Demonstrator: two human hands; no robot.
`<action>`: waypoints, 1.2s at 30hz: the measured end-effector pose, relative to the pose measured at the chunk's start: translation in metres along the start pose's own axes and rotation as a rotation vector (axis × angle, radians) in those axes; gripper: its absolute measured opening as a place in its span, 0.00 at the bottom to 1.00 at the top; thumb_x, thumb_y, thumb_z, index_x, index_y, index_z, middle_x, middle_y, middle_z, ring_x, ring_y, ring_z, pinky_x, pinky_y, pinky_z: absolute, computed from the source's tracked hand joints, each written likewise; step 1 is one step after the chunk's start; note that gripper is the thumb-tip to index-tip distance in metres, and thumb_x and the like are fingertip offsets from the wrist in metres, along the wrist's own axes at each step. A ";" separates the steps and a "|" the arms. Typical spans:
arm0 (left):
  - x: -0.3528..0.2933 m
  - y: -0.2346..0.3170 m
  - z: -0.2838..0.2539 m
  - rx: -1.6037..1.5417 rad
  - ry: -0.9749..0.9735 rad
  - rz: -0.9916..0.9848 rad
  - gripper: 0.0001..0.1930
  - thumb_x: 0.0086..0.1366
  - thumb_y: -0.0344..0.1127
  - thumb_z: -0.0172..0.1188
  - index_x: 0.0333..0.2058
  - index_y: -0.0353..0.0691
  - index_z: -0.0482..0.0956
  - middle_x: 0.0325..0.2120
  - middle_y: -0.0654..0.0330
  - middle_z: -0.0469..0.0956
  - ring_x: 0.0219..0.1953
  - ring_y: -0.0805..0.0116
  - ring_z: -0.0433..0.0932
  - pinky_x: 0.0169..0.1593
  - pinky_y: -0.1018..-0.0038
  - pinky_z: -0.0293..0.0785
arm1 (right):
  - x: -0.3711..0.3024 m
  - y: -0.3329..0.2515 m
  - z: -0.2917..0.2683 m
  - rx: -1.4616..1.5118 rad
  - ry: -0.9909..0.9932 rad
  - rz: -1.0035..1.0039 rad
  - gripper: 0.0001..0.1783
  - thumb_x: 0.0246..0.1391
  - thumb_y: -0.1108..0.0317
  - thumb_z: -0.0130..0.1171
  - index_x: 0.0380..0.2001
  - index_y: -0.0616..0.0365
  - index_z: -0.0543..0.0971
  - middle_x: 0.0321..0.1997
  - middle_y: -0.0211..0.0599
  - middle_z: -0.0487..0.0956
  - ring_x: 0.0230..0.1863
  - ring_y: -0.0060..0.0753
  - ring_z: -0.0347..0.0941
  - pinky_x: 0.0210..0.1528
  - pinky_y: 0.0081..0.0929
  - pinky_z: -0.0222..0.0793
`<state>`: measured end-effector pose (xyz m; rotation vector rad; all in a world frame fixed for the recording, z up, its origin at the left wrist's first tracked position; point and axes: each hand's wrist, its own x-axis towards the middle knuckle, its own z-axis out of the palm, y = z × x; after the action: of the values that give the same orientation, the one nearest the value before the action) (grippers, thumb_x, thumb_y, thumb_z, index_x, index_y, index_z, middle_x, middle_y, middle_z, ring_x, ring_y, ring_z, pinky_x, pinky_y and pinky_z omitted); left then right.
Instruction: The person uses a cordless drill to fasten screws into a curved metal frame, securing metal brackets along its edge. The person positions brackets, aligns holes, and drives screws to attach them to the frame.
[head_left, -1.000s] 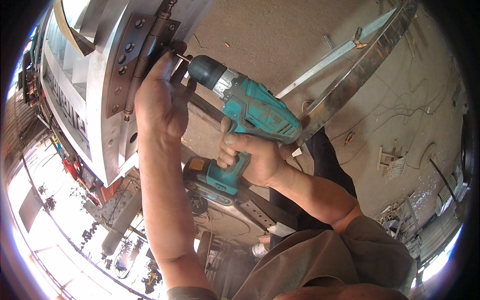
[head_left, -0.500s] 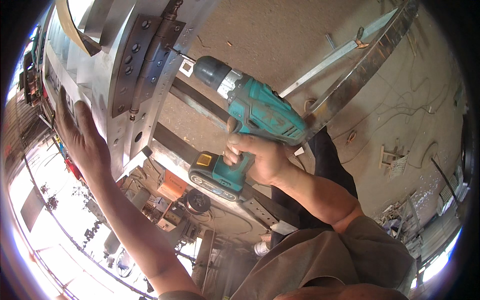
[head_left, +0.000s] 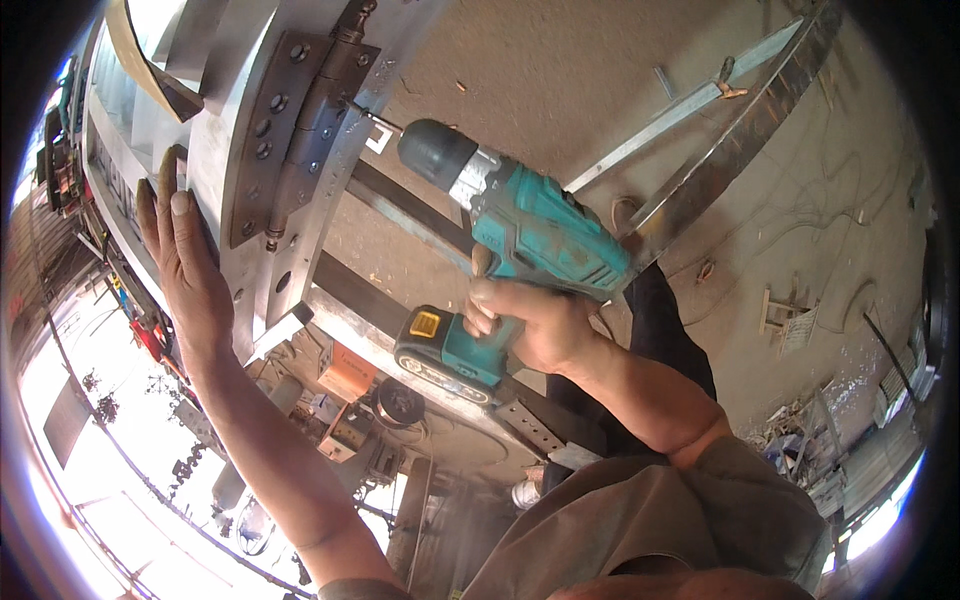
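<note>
My right hand (head_left: 525,315) is wrapped round the grip of a teal and black cordless drill (head_left: 550,225), whose battery (head_left: 450,360) hangs below. The chuck (head_left: 437,155) points up and left. A thin bit (head_left: 378,118) reaches from it to the edge of a dark steel hinge (head_left: 325,120); whether the tip sits in a screw is too small to tell. Several holes dot the hinge, which is mounted on a pale metal panel (head_left: 225,140). My left hand (head_left: 190,265) lies against the panel left of the hinge, fingers stretched out and holding nothing.
A curled tan strip (head_left: 145,65) hangs at the upper left. Steel bars (head_left: 410,220) run below the drill, and a long rusty beam (head_left: 730,150) crosses on the right. An orange box (head_left: 347,370) and a wire spool (head_left: 397,402) stand lower down. Cables (head_left: 810,225) trail over the floor.
The drill and my right hand have shifted slightly right and down in the picture, as has the hinge. My left hand has moved a little right, its fingers closer together.
</note>
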<state>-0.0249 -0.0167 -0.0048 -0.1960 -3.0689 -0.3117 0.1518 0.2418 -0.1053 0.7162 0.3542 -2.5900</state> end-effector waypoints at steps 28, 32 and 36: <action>-0.006 0.014 -0.004 -0.070 -0.052 -0.113 0.28 0.83 0.51 0.33 0.70 0.45 0.70 0.76 0.50 0.52 0.80 0.58 0.41 0.76 0.58 0.49 | -0.006 -0.010 0.003 -0.426 0.028 -0.089 0.08 0.59 0.69 0.65 0.40 0.56 0.78 0.29 0.27 0.77 0.29 0.22 0.73 0.35 0.26 0.70; -0.006 0.015 -0.005 -0.003 -0.060 -0.119 0.31 0.82 0.54 0.30 0.70 0.45 0.69 0.76 0.50 0.51 0.80 0.57 0.42 0.76 0.57 0.49 | -0.010 -0.016 0.003 -0.607 0.041 -0.024 0.11 0.62 0.63 0.67 0.43 0.55 0.80 0.35 0.28 0.80 0.36 0.26 0.76 0.40 0.29 0.74; -0.008 0.016 -0.005 -0.026 -0.048 -0.120 0.31 0.82 0.56 0.31 0.70 0.45 0.69 0.76 0.50 0.52 0.80 0.57 0.43 0.76 0.56 0.51 | -0.009 -0.010 0.007 -0.594 0.036 -0.096 0.12 0.62 0.63 0.66 0.45 0.55 0.79 0.40 0.31 0.80 0.41 0.26 0.76 0.45 0.31 0.75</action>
<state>-0.0152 -0.0033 0.0030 -0.0206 -3.1319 -0.3576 0.1508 0.2508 -0.0935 0.5342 1.1288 -2.3601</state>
